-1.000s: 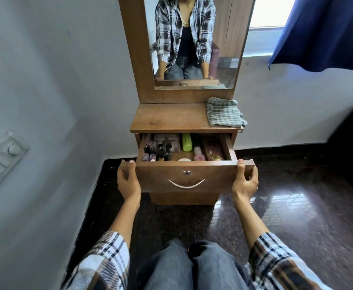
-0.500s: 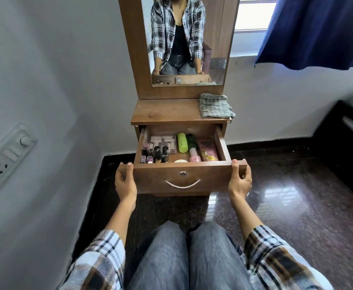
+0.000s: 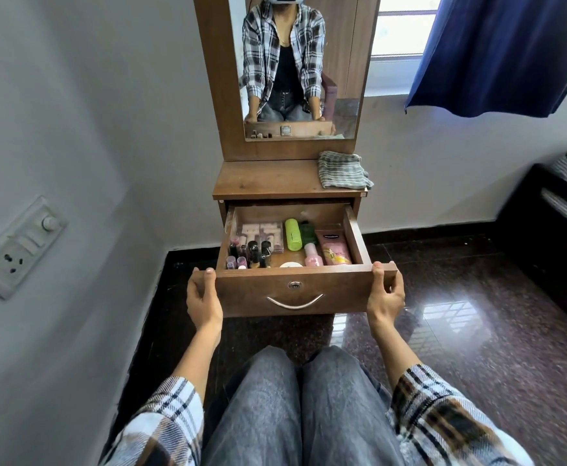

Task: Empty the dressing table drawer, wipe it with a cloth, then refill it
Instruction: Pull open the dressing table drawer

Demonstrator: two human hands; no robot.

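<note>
While the drawer (image 3: 295,290) stands drawn well out of the dressing table (image 3: 268,183), your left hand (image 3: 203,297) and right hand (image 3: 384,294) grip the two ends of its front panel, thumbs on the top edge and fingers curled behind. The wooden box is stiff and probably fairly heavy. Its load is loose: nail-polish bottles (image 3: 255,252) at the left, a green tube (image 3: 293,234), a pink bottle (image 3: 313,256) and a pink tube (image 3: 335,248) toward the right. Small glass bottles may tip or roll, so keep the drawer level and lift items singly by their bodies. The checked cloth (image 3: 342,170), soft and folded, lies on the tabletop's right rear corner.
</note>
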